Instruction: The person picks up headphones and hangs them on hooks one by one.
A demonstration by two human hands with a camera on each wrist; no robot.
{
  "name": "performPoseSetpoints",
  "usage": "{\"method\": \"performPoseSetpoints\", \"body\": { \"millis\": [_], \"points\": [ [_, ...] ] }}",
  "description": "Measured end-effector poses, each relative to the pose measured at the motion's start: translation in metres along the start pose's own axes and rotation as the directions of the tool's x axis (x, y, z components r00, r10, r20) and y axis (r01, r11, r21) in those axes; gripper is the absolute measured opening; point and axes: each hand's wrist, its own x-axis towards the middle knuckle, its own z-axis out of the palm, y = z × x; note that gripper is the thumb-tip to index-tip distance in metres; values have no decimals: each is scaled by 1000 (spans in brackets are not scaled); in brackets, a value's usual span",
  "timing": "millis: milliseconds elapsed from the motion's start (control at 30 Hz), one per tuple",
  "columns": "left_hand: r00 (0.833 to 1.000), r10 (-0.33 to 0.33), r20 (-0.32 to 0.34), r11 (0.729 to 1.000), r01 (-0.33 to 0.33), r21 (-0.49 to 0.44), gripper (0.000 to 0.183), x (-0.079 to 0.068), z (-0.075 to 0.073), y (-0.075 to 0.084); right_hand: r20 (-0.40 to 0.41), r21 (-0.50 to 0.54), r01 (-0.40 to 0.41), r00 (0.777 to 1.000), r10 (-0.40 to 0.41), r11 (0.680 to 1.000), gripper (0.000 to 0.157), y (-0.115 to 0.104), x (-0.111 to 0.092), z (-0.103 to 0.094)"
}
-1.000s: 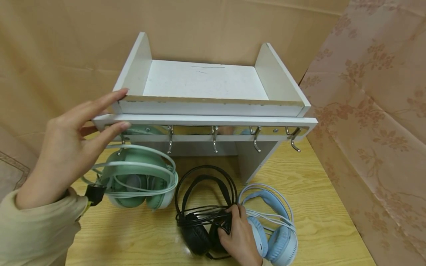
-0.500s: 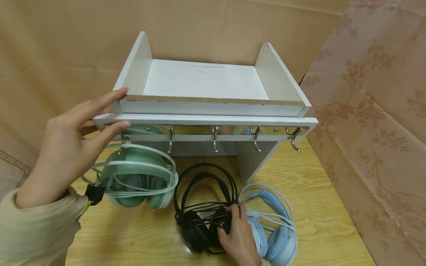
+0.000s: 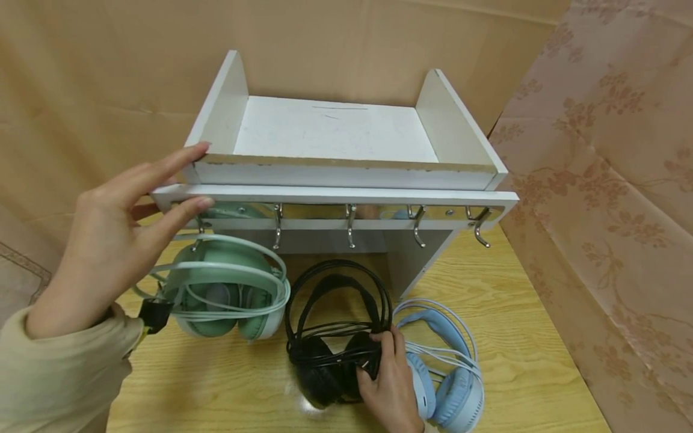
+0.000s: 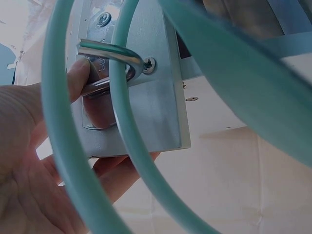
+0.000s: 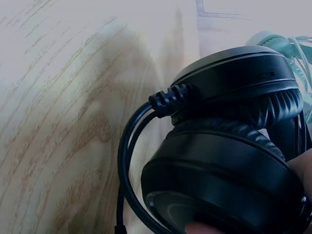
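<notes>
- The right hand grasps the black plastic over-ear headphones by one ear cup, near the yellow wood-grain desk.
- The left hand pinches the left end of the white board rail, which juts out beyond the headphones.
- Mint-green headphones hang at the rail's leftmost silver metal hook.
- Light-blue headphones lie between the right hand and the desk's right edge.

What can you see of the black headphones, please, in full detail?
The black headphones have two thin arched outer bands, a broader inner headband and two round earcups with wrinkled, leather-like cushions. A ribbed sleeve joins the cable to one earcup, and bundled strands cross below the headband. The right hand grips one earcup. They show below the hook rail, between the green headphones and the blue headphones; whether they touch the table is unclear.
</notes>
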Motion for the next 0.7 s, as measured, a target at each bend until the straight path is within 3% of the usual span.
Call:
{"method": "performPoseSetpoints", "body": {
  "millis": [200, 433, 700],
  "points": [
    [1000, 13, 11, 999, -13, 33, 61, 0, -1, 2, -99, -13, 65, 993, -66, 998, 45, 2, -2, 2],
    [1000, 22, 18, 999, -23, 47, 60, -1, -2, 2, -212, -6, 122, 970, -120, 993, 52, 3, -3, 5],
    [1000, 25, 17, 999, -26, 45, 60, 0, -2, 1, -273, -7, 157, 950, -153, 988, 54, 1, -4, 2]
  ]
}}
